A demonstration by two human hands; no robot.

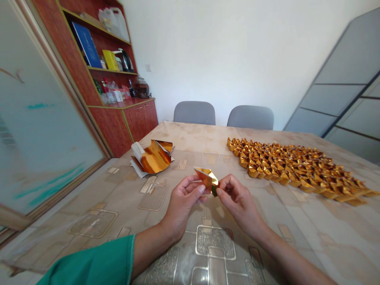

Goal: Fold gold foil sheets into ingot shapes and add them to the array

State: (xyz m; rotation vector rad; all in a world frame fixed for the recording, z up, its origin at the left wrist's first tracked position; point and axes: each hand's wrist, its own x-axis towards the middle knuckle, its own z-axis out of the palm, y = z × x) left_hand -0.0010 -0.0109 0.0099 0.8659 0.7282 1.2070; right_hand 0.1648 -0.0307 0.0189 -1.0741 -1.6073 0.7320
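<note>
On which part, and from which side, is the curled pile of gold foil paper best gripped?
Probably pinch the curled pile of gold foil paper at its near right edge, coming from the right; that curved edge faces the left hand.

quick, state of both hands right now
Left hand: closed, holding one side of the folded gold paper.
Right hand: closed, pinching the other end of that same paper.
</note>
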